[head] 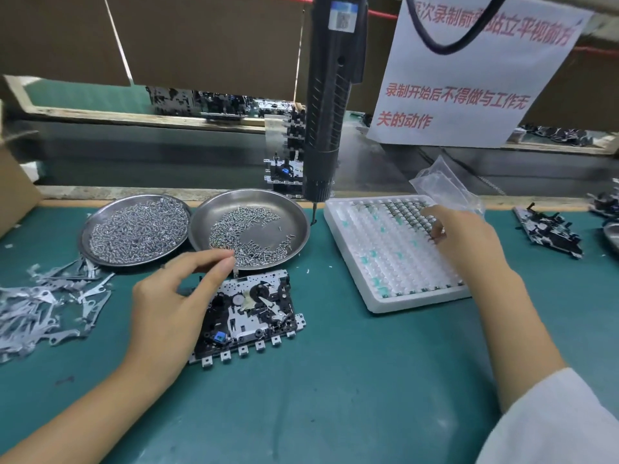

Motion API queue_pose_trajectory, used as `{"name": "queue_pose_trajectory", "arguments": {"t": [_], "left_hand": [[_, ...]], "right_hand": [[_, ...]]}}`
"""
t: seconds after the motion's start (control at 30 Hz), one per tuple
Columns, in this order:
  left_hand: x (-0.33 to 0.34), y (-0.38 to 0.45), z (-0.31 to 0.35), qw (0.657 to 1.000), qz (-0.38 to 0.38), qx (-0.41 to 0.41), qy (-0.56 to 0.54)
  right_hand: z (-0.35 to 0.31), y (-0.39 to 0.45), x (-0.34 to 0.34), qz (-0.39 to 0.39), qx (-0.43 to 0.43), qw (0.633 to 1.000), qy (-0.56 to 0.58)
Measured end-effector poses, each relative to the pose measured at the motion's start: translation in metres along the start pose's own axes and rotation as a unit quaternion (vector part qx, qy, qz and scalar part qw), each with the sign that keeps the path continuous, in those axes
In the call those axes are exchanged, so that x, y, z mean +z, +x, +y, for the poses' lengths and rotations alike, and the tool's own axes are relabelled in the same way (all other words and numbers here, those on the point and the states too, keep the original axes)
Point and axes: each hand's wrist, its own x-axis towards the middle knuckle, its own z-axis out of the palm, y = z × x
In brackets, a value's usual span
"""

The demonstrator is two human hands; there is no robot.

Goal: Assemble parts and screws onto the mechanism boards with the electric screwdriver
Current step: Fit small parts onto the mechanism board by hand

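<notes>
A black and silver mechanism board point(249, 313) lies on the green mat in front of me. My left hand point(177, 296) hovers over its left end and pinches a small screw between thumb and forefinger above the board's top edge. My right hand point(459, 239) reaches into the white foam tray point(351, 262) of small round parts, its fingers curled over a part in the upper rows; whether it grips one I cannot tell. The black electric screwdriver point(330, 105) hangs untouched above the mat, between the pans and the tray.
Two round steel pans hold screws: a full one point(134, 229) at left, a half-filled one point(249, 226) beside it. Flat metal levers point(43, 306) lie piled at far left. More boards point(549, 231) sit at right, a stack point(284, 172) stands behind. A plastic bag point(442, 182) rests on the tray.
</notes>
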Motion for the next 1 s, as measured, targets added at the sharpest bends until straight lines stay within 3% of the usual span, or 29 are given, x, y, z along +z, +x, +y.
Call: {"name": "queue_pose_trajectory", "arguments": {"t": [0.4, 0.5, 0.6, 0.7, 0.8, 0.87, 0.93, 1.0], "left_hand": [[0.002, -0.001, 0.003, 0.999, -0.002, -0.01, -0.046], [0.002, -0.001, 0.003, 0.999, -0.009, -0.006, -0.044], [0.002, -0.001, 0.003, 0.998, -0.011, -0.012, -0.053], [0.004, -0.001, 0.004, 0.998, -0.016, -0.017, -0.053], [0.005, -0.003, 0.007, 0.998, -0.024, -0.013, -0.054], [0.006, -0.004, 0.009, 0.998, -0.028, -0.015, -0.063], [0.006, -0.004, 0.009, 0.997, -0.031, -0.02, -0.073], [0.006, -0.004, 0.009, 0.996, -0.035, -0.026, -0.08]], "right_hand": [[0.005, 0.002, 0.001, 0.017, -0.018, 0.999, -0.027], [0.006, 0.001, -0.006, 0.049, 0.01, 0.998, 0.039], [-0.008, -0.004, -0.016, 0.027, 0.015, 0.981, 0.191], [-0.044, -0.018, -0.031, -0.066, -0.008, 0.922, 0.382], [-0.084, -0.035, -0.04, -0.205, -0.039, 0.765, 0.609], [-0.109, -0.046, -0.035, -0.285, -0.065, 0.676, 0.676], [-0.13, -0.057, -0.022, -0.318, -0.075, 0.638, 0.697], [-0.144, -0.065, -0.01, -0.316, -0.066, 0.642, 0.695]]}}
